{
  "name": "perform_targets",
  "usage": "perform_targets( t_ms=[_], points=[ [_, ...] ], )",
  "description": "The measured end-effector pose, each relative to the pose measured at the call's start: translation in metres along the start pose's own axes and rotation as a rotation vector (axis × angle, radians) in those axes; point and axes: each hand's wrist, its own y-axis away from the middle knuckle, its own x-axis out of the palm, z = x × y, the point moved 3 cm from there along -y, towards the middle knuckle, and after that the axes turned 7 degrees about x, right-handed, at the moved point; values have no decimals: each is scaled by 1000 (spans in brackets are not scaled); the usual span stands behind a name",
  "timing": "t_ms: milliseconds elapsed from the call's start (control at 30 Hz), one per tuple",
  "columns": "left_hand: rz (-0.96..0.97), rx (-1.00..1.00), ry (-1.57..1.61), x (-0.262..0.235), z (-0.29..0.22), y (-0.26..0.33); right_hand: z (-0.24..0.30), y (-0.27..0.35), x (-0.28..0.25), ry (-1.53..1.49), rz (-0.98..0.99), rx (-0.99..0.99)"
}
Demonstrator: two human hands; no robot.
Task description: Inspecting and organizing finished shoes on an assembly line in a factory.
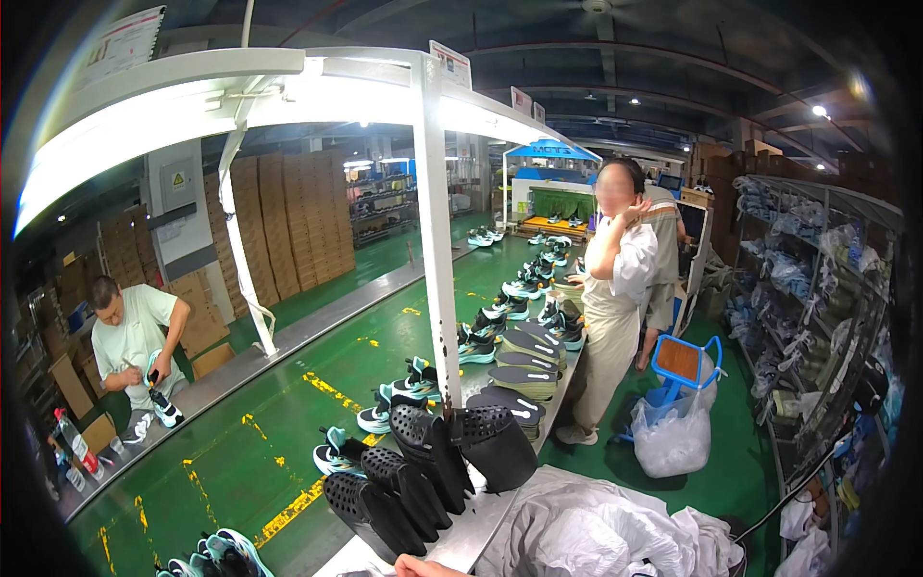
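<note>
Only a sliver of my right hand shows at the lower edge, its fingers pointing left; most of them are cut off, so I cannot tell what they hold, if anything. Just beyond it, several black perforated clog-like shoes stand on end, leaning together on a pale tabletop. My left hand is out of the picture. Past the black shoes, black, white and turquoise sneakers sit on the green conveyor belt. Stacks of dark-topped insoles line the belt's right side.
Crumpled white cloth lies right of the tabletop. A white post rises ahead. One person stands beside the belt; another handles a sneaker across it. A blue-framed stool, a filled plastic bag and loaded shelves stand right.
</note>
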Motion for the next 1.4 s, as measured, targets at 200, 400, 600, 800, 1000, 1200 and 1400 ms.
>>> perform_targets(
  t_ms=[200, 400, 600, 800, 1000, 1200, 1400],
  points=[
    [-46, 586, -488, -4, -13, -1, -4, 0, -3, -63, -16, -12],
    [-112, 333, -211, 3, -28, 5, 0, 3, -7, -171, 23, 43],
    [-97, 184, -82, 0, -15, 0, -3, -1, -6, -171, 45, 25],
    [-103, 183, -96, -5, -15, -1, -7, -2, -5, -127, 60, 0],
    [-131, 389, -223, -25, -21, -13, 0, 3, -3, -183, 52, -3],
    [-222, 634, -451, -61, -31, -58, -49, -10, -16, -64, -9, 78],
    [-145, 661, -386, -53, -68, -129, -117, -15, -38, -239, -268, 33]
  ],
)
